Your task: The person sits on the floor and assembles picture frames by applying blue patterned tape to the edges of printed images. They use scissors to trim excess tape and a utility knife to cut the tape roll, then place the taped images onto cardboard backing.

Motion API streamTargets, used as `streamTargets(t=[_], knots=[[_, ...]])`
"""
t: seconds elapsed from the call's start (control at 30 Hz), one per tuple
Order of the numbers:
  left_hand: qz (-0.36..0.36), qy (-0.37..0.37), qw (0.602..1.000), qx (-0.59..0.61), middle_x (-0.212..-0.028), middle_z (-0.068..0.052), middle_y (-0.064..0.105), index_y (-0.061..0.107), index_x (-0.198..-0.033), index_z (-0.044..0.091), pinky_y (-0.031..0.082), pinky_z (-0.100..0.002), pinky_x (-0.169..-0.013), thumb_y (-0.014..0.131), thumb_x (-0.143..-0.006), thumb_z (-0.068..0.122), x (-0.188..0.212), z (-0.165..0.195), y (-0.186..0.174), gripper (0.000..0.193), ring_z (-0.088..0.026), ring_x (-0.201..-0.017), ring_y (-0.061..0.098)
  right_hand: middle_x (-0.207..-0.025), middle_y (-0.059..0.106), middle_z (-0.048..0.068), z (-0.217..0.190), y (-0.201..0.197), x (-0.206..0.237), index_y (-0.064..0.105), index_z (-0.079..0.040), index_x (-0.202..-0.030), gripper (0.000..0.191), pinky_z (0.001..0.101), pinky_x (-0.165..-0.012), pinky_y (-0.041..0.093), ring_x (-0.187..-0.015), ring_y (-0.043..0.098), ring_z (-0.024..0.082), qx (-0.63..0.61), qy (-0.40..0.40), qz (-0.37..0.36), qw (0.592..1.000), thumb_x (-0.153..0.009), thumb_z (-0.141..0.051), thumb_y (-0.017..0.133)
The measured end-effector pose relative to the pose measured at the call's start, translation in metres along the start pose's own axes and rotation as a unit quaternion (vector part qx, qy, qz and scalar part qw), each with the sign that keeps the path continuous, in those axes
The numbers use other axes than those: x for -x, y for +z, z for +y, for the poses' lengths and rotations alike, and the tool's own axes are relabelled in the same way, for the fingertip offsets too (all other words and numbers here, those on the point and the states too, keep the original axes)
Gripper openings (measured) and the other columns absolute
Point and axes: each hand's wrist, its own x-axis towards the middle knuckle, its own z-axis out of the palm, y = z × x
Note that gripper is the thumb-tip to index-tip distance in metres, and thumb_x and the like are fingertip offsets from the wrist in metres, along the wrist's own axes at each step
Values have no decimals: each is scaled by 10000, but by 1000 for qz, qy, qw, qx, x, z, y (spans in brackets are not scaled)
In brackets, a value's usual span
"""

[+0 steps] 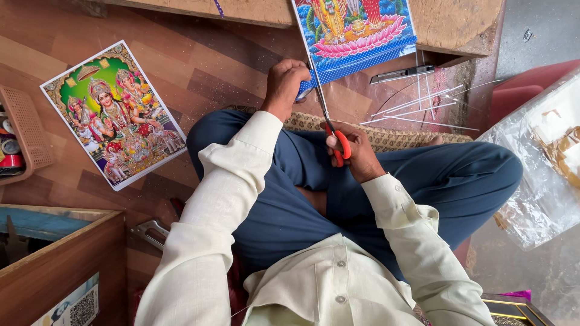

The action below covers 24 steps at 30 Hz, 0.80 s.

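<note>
Right hand (356,154) has thumb and fingers through the orange plastic loops of long steel-bladed scissors (329,124); grip closed around the handles, blades pointing away from the body toward the print. Just beyond the blade tips, left hand (285,84) pinches the lower left corner of a glossy blue-bordered religious picture print (356,36), grip pressed together on that edge. The print lies partly over a worn wooden board (459,24) at the far side, bottom edge hanging toward the lap.

Handling, as judged: the print looks thin, light and floppy, with a slick surface that likely creases or slips easily; best held close to the cut line at the border, as the left grip does. The scissors look rigid with sharp points.

Right of the scissors grip: thin clear trimmed strips (423,105) scattered on the floor, and a dark utility knife (402,73) beside them. Farther right, crinkled clear plastic sheeting (544,169). Left of the left grip, well apart: a second glossy print with a green centre (115,115) flat on the brown wood-pattern floor (199,72), then a tan plastic basket (27,130) holding tape rolls. Near the left elbow, a wooden box (66,265). The person's own crossed legs sit under the cutting; nothing else blocks the blades.
</note>
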Motion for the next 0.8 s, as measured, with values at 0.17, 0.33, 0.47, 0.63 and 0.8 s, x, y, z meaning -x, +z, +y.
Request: streamTargets(t=[0.17,0.33,0.47,0.63,0.8], knots=[[-1,4,1000,3,-744,-76,662,681,-954,-16,448,-285,-400,657,-745,73,-1,-1,-1,228,-125,-522,587,-806,626,14,7,-3,-4,668,23,-1295,522,248,-517,483,-664,603,97,-28,-1,8,1000,-845,-209,799],[-11,1,1000,20,-735,-89,647,671,-971,-34,415,-298,-388,646,-745,63,-3,0,-1,247,-146,-509,569,-808,642,23,10,-4,-5,686,24,-1275,502,245,-489,486,-637,598,96,-31,-13,8,999,-828,-161,820],[1,-4,1000,6,-735,-80,659,670,-1012,-28,426,-299,-388,647,-731,71,-6,-1,-3,298,-149,-520,586,-822,648,14,10,-4,-4,688,31,-1268,495,242,-480,492,-645,607,89,-26,-16,10,999,-828,-151,822],[25,-4,1000,0,-755,-90,656,717,-995,-35,456,-315,-420,647,-738,83,-19,-14,-8,292,-167,-538,596,-815,648,15,8,-3,-5,679,34,-1289,520,241,-464,471,-621,582,86,-28,-23,2,999,-817,-123,827],[88,104,990,-41,-861,-123,703,752,-944,-82,527,-341,-636,663,-761,48,-30,-22,-17,241,-193,-714,633,-813,672,45,2,-5,0,596,22,-1356,630,284,-547,508,-657,611,126,170,-12,-7,985,-795,-92,861]])
